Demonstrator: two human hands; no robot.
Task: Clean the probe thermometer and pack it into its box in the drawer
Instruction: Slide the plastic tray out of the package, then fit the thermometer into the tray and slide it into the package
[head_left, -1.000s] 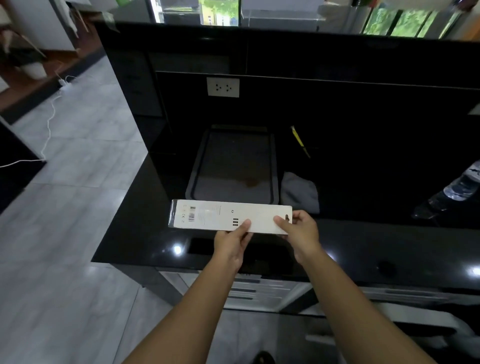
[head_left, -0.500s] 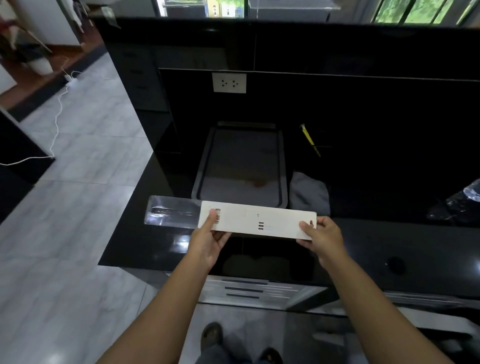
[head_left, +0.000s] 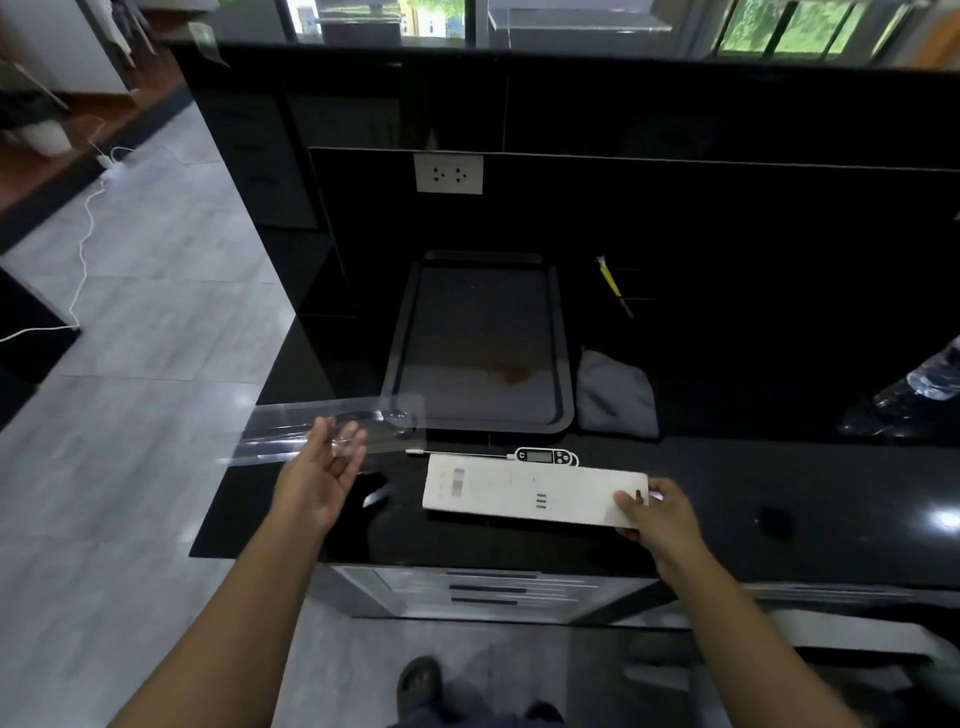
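Observation:
The probe thermometer (head_left: 545, 456) lies on the black counter (head_left: 810, 478), its thin probe pointing left, just behind the white box. My right hand (head_left: 655, 514) grips the right end of the long white box (head_left: 519, 493), held level over the counter's front. My left hand (head_left: 323, 475) is palm up at the counter's left corner, holding a clear plastic insert (head_left: 280, 431) that sits fully outside the box, to its left. The drawer front (head_left: 488, 592) shows below the counter edge.
A dark baking tray (head_left: 402, 322) with a brown stain lies behind the thermometer. A folded grey cloth (head_left: 615, 397) sits right of it, with a yellow-handled tool (head_left: 614, 285) farther back. A crumpled plastic bottle (head_left: 930, 379) is at the far right. A wall socket (head_left: 448, 173) is behind.
My left hand has slid the clear insert leftwards fully out of the white box. My right hand has carried the box right, uncovering the thermometer on the counter.

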